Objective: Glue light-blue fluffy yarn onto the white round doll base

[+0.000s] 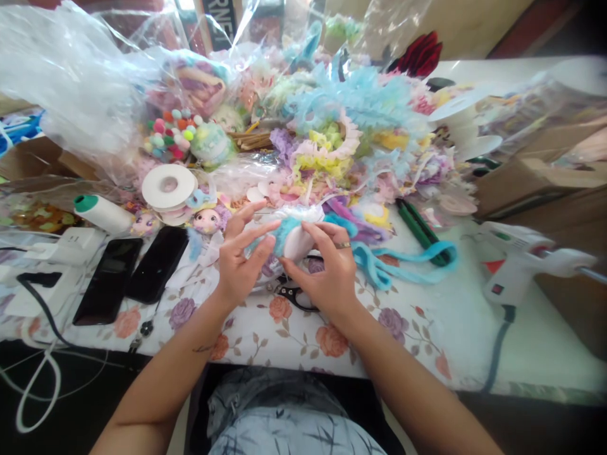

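Between my two hands, above the flowered tablecloth, is a small soft piece with fluffy turquoise (281, 237) material and a smooth white rounded end; its exact kind is unclear. My left hand (243, 259) pinches the turquoise side with thumb and forefinger, the other fingers raised. My right hand (327, 268), with a ring on one finger, grips the white end between thumb and fingertips. Black-handled scissors (300, 298) lie under my hands, partly hidden. Just right of my right hand, a light-blue fuzzy strip (379, 268) curls over the cloth.
A glue gun (515, 259) stands at the right beside cardboard boxes (535, 183). Two black phones (108, 281) lie left, near a white thread cone (104, 213) and a ribbon spool (169, 188). Behind is a heap of pastel ruffles (351, 101), pom-poms (173, 133) and clear plastic.
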Tool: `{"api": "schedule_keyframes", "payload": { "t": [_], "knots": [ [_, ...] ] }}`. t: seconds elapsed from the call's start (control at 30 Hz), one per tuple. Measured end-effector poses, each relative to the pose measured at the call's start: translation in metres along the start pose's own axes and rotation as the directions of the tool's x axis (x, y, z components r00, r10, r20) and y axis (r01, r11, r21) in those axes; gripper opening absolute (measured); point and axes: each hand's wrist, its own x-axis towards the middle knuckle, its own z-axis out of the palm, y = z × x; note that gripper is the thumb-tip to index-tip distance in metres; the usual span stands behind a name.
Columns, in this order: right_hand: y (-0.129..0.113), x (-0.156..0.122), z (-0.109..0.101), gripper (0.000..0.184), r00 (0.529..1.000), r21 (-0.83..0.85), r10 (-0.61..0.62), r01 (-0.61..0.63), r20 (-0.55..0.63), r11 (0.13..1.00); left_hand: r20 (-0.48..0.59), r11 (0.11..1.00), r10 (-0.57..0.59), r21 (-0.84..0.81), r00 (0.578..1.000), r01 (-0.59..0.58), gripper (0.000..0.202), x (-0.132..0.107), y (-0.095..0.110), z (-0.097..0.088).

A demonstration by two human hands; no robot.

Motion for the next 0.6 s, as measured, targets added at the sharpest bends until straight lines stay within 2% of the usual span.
{"api": "schedule_keyframes", "payload": {
  "t": [0.17, 0.43, 0.6],
  "knots": [
    [0.0004, -0.0007, 0.0004, 0.050, 1.000, 0.001, 0.016, -0.016, -0.013, 1.000, 0.040, 0.966, 0.166, 0.193, 0.985, -0.170, 0.021, -0.0013, 0.0022, 0.0020],
    [0.0019, -0.0031, 0.0021, 0.049, 0.995, 0.041, 0.064, -0.062, -0.072, 0.997, 0.123, 0.993, 0.083, 0.074, 0.989, -0.092, 0.025, -0.0043, 0.0033, 0.0069],
    [-0.0003, -0.0017, 0.0017, 0.049, 0.997, 0.024, 0.079, -0.079, -0.023, 0.997, -0.066, 0.995, 0.078, 0.073, 0.995, -0.073, 0.028, -0.0051, -0.0025, 0.0075]
  ]
}}
